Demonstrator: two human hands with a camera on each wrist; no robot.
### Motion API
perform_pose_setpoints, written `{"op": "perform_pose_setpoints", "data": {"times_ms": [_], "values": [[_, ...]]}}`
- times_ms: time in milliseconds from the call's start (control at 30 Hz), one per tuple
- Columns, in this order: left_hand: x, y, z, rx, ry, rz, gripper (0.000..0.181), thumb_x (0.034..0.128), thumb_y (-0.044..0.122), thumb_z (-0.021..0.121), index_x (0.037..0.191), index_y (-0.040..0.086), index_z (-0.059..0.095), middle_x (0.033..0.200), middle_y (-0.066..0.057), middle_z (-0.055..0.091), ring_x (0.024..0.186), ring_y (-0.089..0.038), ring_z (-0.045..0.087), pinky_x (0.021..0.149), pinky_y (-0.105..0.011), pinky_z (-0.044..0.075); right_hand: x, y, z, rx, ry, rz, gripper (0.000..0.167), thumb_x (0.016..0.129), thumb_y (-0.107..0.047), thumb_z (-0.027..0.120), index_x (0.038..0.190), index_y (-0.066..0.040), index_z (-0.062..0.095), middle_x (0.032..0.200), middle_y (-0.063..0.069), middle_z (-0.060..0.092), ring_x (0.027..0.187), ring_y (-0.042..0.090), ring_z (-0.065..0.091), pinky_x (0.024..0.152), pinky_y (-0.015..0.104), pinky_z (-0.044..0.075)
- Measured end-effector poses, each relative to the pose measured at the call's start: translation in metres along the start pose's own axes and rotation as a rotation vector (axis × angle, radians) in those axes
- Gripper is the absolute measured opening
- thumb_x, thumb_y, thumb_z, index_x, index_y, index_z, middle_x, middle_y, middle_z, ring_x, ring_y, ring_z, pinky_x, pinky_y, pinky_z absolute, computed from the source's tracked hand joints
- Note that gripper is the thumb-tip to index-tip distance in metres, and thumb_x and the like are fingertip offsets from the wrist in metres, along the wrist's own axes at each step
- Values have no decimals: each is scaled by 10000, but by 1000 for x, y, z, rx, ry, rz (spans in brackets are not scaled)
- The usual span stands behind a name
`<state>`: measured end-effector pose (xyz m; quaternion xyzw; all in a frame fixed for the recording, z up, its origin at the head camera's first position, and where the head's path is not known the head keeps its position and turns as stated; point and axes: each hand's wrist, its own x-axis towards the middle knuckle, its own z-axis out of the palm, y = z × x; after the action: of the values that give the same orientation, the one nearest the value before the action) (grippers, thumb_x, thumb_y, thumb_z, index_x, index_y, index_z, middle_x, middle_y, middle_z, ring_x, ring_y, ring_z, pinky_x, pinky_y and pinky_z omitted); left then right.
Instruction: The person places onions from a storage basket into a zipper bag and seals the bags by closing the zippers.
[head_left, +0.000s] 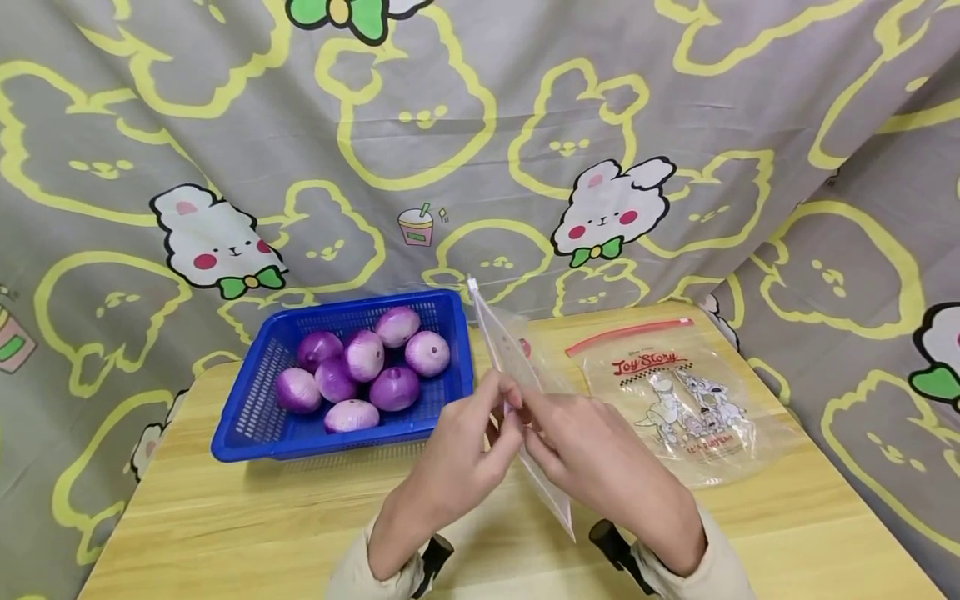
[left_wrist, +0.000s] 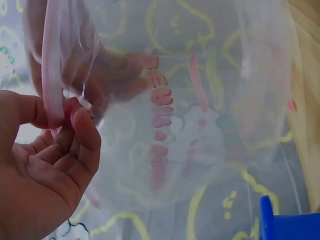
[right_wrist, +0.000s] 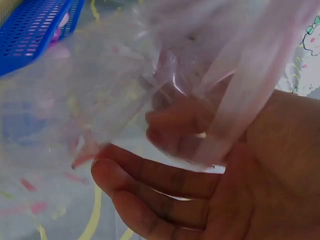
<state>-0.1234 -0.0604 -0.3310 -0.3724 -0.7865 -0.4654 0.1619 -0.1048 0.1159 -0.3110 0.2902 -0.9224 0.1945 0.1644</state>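
A clear zip bag [head_left: 512, 346] with a pale pink zip strip hangs upright above the middle of the table, seen nearly edge-on in the head view. My left hand [head_left: 467, 446] pinches its strip between thumb and fingers. My right hand [head_left: 600, 442] holds the same edge from the other side, close to the left fingertips. Red print shows through the bag [left_wrist: 225, 115] in the left wrist view. In the right wrist view, the film partly covers the right hand's [right_wrist: 170, 185] thumb and index finger. A white slider [head_left: 472, 284] sits at the strip's far end.
A blue plastic basket [head_left: 315, 450] with several purple onions [head_left: 364, 356] stands on the left of the wooden table [head_left: 247, 525]. On the right lies a flat clear bag [head_left: 675, 400] with a red zip strip. A patterned curtain [head_left: 480, 92] hangs behind.
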Motion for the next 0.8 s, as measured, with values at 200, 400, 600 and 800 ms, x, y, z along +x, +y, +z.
{"op": "perform_pose_setpoints", "data": {"times_ms": [200,400,600,800], "values": [[-3,7,2,198,42,146,174,857,-31,539,940,103,611,754,64,564,640,-12,474,580,-109,406,2,0,-1,-8,1,97,250,877,54,576,1013,-147,637,654,-70,502,559,86,433,500,238,386],[-2,11,-4,260,134,147,190,888,-37,570,920,85,712,728,60,571,613,-24,473,566,-98,389,0,7,-7,-12,143,111,336,924,45,543,1209,-69,679,976,66,718,783,202,638,691,377,539],[-3,14,-14,346,199,63,240,861,-57,577,962,70,753,676,73,566,572,-12,465,520,-125,389,-4,13,-7,38,275,58,291,932,26,532,1161,-26,704,1097,102,719,868,223,688,704,377,573],[-5,13,-17,613,248,23,285,791,-43,601,1003,74,751,640,69,581,523,-74,489,471,-268,446,-3,23,-9,106,403,87,282,885,35,598,1159,32,667,836,65,715,593,80,572,495,214,476]]}}
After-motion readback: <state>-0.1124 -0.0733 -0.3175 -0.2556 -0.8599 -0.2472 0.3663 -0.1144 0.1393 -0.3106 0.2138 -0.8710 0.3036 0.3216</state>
